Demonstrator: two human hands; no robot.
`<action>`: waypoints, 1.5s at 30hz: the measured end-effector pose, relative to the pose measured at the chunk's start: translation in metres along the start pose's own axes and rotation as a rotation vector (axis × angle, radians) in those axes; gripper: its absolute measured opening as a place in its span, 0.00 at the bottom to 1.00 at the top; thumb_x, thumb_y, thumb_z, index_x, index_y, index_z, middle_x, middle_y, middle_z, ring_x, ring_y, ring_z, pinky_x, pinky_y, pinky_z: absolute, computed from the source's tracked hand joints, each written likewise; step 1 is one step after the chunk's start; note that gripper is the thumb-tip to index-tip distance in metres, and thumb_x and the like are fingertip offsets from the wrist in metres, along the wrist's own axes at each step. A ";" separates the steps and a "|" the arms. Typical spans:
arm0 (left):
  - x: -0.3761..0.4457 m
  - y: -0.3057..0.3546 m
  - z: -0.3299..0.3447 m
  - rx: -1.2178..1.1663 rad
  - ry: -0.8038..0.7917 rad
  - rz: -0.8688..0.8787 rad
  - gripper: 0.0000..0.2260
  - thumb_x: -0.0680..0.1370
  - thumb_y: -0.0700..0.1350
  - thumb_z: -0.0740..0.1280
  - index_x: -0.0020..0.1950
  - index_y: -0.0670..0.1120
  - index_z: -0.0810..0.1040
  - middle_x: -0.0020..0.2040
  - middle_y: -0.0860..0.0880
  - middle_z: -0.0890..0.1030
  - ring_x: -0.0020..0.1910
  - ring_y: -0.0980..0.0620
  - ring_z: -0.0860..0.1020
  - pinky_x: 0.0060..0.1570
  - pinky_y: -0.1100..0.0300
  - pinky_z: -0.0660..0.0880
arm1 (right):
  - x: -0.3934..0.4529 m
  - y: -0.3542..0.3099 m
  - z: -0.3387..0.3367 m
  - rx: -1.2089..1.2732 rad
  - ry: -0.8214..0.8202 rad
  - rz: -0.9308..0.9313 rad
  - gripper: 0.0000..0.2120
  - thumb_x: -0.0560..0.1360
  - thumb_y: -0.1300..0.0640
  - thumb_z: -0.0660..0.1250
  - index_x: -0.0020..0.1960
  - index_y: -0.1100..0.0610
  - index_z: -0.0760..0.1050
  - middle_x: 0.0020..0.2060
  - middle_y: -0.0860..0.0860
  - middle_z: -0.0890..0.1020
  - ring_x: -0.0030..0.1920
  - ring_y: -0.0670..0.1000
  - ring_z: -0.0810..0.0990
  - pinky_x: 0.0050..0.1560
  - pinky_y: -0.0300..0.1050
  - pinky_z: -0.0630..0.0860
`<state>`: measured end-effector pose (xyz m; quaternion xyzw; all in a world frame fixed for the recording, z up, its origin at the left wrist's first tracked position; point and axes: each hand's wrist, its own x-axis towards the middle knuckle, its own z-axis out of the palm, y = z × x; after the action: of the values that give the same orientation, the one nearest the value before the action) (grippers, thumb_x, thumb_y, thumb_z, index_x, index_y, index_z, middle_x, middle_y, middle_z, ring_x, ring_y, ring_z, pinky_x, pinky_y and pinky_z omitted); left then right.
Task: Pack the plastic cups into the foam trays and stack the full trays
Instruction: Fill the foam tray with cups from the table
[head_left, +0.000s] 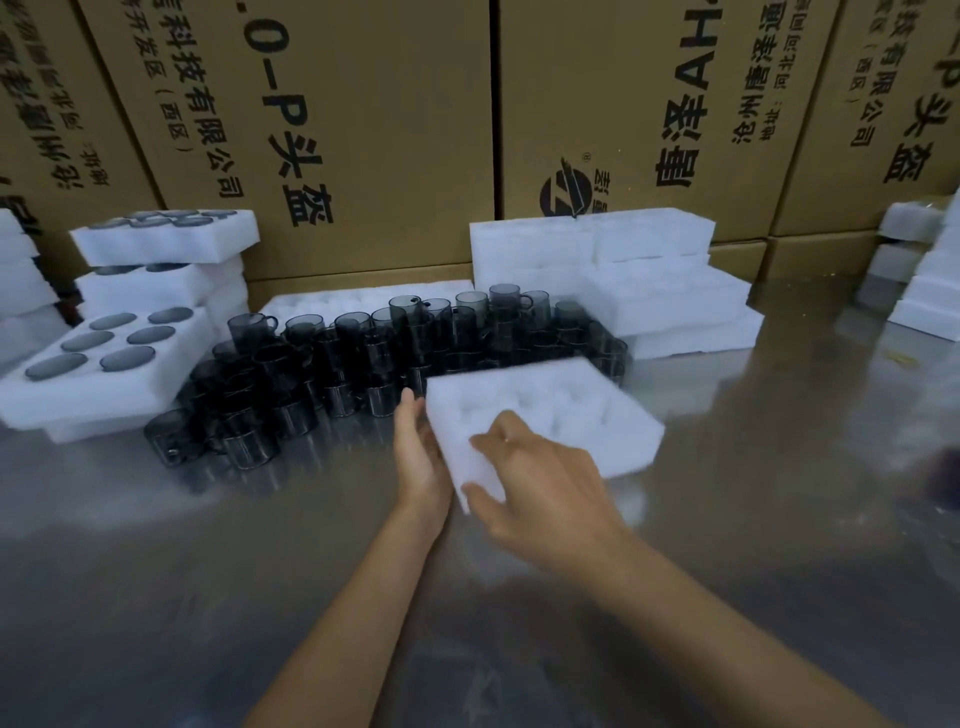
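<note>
Both forearms reach forward over the steel table (727, 519) to an empty foam tray (561, 415) lying just in front of the heap of dark plastic cups (363, 358). The left hand (418, 457) lies flat, fingers straight, against the tray's left edge. The right hand (540, 483) grips its near corner, fingers on top, thumb below. Filled trays (104, 364) are stacked left of the heap, empty foam trays (649, 280) behind it to the right.
</note>
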<state>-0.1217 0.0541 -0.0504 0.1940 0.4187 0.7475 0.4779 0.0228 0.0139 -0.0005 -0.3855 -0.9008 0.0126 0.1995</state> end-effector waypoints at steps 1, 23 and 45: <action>-0.005 0.004 -0.003 0.008 -0.034 -0.036 0.20 0.80 0.59 0.63 0.52 0.44 0.83 0.48 0.45 0.84 0.49 0.45 0.82 0.53 0.51 0.78 | -0.005 -0.006 0.003 0.004 -0.010 -0.015 0.17 0.81 0.45 0.60 0.63 0.54 0.74 0.57 0.49 0.71 0.48 0.53 0.80 0.42 0.49 0.73; -0.008 0.029 -0.037 0.464 -0.031 0.059 0.15 0.74 0.34 0.65 0.51 0.51 0.84 0.40 0.54 0.85 0.37 0.54 0.80 0.38 0.60 0.77 | 0.081 0.188 0.032 0.343 -0.029 0.829 0.18 0.78 0.55 0.66 0.68 0.48 0.73 0.66 0.58 0.76 0.68 0.62 0.72 0.68 0.54 0.71; -0.021 0.057 -0.046 0.826 -0.160 0.308 0.23 0.77 0.32 0.67 0.67 0.52 0.74 0.63 0.58 0.77 0.64 0.62 0.75 0.66 0.62 0.71 | 0.061 0.028 -0.009 1.079 0.052 0.173 0.24 0.74 0.68 0.72 0.65 0.50 0.71 0.58 0.51 0.80 0.53 0.46 0.82 0.55 0.38 0.79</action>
<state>-0.1753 0.0045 -0.0282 0.4856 0.6100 0.5628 0.2744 0.0071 0.0751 0.0243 -0.3014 -0.7263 0.4796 0.3894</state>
